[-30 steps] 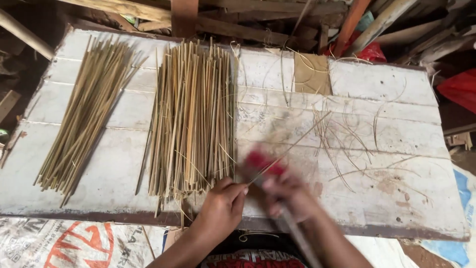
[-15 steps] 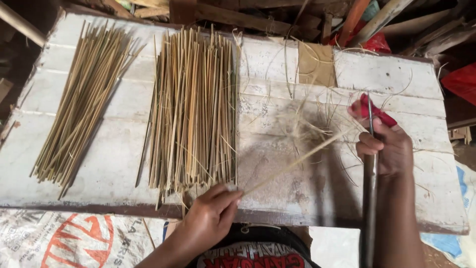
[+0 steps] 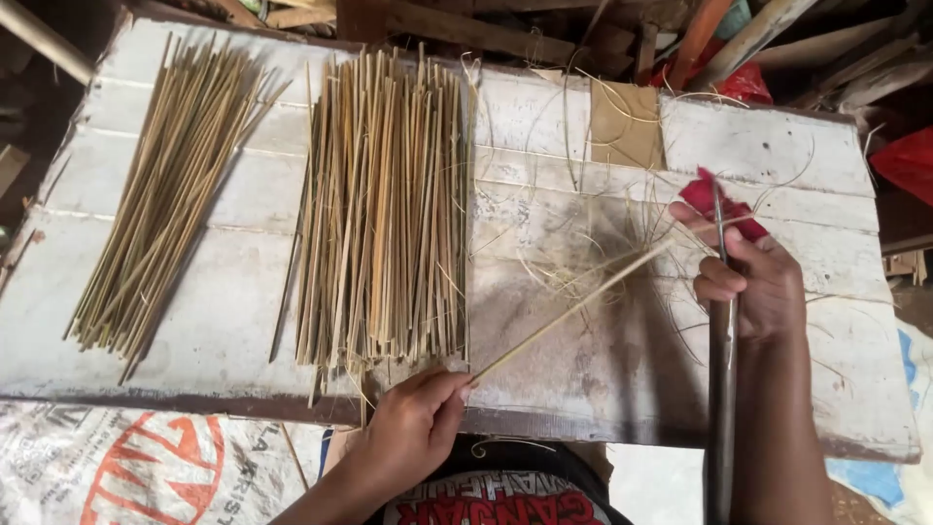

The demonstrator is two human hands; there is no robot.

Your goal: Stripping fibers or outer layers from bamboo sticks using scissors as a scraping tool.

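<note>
- our left hand (image 3: 413, 428) pinches the thin stick (image 3: 569, 311) at the surface (image 3: 777, 156) edge.
- our right hand (image 3: 748, 277), gripping the knife (image 3: 721, 389), has swung out to the stick's far tip, so that pass looks done.

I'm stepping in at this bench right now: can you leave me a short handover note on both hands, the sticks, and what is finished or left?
Left hand: pinching the near end of one thin bamboo stick at the board's front edge.
Right hand: gripping a long dark blade with a red cloth, at the stick's far end.
Two piles lie on the white plank board: a left pile and a middle pile.
Fine shavings are scattered right of the middle pile.
Done: shavings suggest some sticks are scraped.
Left: the held stick. I cannot tell which pile is finished.
</note>
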